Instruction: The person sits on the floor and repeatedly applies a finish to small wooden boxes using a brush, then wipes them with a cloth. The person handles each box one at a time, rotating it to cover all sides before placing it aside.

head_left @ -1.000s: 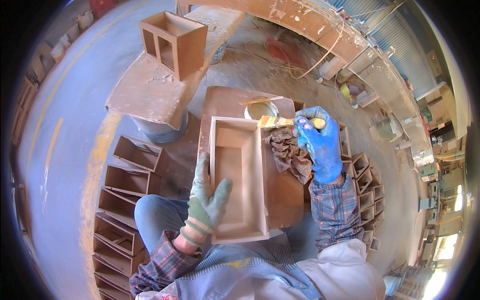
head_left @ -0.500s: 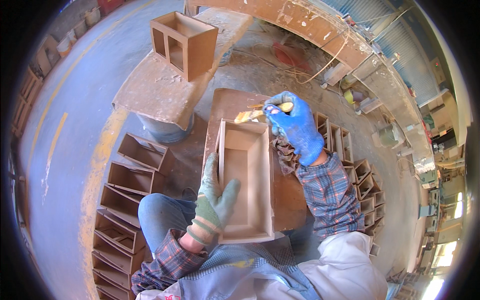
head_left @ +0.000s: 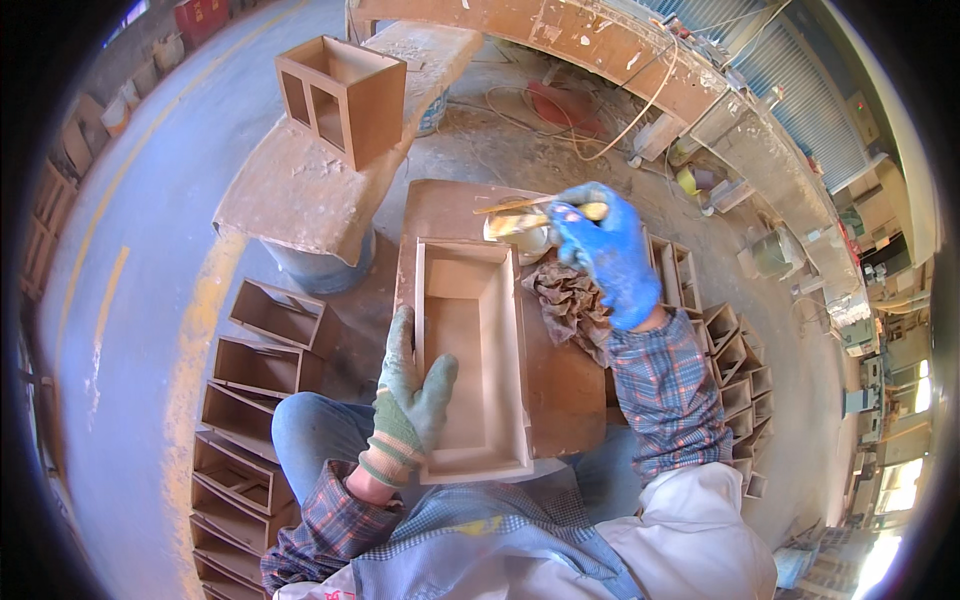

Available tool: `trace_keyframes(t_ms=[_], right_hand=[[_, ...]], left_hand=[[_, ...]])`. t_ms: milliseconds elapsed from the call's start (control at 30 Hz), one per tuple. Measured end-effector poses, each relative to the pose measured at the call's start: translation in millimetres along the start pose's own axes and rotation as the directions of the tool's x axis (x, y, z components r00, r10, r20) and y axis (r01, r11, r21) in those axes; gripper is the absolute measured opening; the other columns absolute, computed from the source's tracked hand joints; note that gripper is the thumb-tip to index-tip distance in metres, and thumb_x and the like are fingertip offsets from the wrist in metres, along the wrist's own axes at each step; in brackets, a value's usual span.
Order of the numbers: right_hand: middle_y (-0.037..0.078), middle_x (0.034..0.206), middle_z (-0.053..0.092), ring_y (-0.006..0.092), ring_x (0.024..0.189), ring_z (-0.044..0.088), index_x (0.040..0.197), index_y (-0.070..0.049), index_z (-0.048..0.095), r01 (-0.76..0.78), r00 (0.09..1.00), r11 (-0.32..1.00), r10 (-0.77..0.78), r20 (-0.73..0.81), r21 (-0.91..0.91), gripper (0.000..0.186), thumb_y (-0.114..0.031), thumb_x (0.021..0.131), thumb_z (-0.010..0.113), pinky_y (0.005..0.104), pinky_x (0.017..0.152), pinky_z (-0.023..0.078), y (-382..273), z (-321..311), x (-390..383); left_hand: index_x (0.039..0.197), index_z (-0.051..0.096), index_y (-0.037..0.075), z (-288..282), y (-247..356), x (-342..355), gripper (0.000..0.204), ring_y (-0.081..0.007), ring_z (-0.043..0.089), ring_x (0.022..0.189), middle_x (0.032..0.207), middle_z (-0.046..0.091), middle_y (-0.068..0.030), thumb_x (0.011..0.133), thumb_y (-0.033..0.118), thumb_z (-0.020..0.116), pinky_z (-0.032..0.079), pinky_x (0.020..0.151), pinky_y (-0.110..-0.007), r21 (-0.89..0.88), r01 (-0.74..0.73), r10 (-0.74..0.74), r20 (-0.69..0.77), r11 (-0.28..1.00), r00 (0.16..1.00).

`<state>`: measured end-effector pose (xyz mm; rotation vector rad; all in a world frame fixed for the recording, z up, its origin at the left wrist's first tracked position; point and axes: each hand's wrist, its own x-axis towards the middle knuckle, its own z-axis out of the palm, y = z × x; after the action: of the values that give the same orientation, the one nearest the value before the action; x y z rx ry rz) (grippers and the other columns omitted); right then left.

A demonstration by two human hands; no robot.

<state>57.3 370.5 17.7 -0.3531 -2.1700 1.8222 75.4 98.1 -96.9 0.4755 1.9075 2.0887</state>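
A paintbrush with pale bristles is gripped in my right hand, which wears a blue glove. Its bristles are over a small round pot at the far end of the brown board. A thin stick shows beside the brush; whether my hand holds it too, I cannot tell. My left hand, in a grey-green glove, grips the left wall of an open wooden box, fingers outside and thumb inside. The box lies lengthwise before me, its hollow facing up. A crumpled brown rag lies right of it.
The brown board carries the box. Several similar wooden boxes line the floor at left, with more stacked boxes at right. Ahead left, a divided wooden box stands on a dusty bench over a blue drum.
My right hand has moved slightly right with the brush, bringing it over the pot, which now shows. The view has shifted a little. My left hand keeps its grip on the box.
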Motion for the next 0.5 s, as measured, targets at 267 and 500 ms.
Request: trace_keyframes(t_ms=[267, 500], right_hand=[[0.003, 0.076, 0.068, 0.0071, 0.058, 0.062, 0.103, -0.003, 0.066, -0.121, 0.976, 0.993, 0.119, 0.180, -0.001, 0.018, -0.020, 0.098, 0.070, 0.0213, 0.049, 0.048, 0.9, 47.8, 42.1], [0.002, 0.075, 0.068, 0.0064, 0.057, 0.062, 0.098, -0.005, 0.067, -0.174, 0.967, 0.955, 0.211, 0.142, -0.239, 0.019, -0.024, 0.099, 0.069, 0.0210, 0.047, 0.047, -4.0, -24.8, 43.3]], left_hand=[[0.157, 0.019, -0.012, 1.5, -0.3, -0.1, 0.078, -0.0276, 0.034, 0.148, 0.161, 0.033, -0.0244, 0.099, 0.015, 0.064, 0.027, 0.122, -0.038, -0.104, 0.012, -0.012, 0.009, 0.995, 1.000], [0.161, 0.019, -0.003, 1.8, -2.4, -0.1, 0.076, -0.0184, 0.033, 0.147, 0.164, 0.031, -0.0123, 0.101, 0.007, 0.063, 0.028, 0.121, -0.034, -0.086, -0.023, 0.024, 0.012, 0.996, 1.000]])
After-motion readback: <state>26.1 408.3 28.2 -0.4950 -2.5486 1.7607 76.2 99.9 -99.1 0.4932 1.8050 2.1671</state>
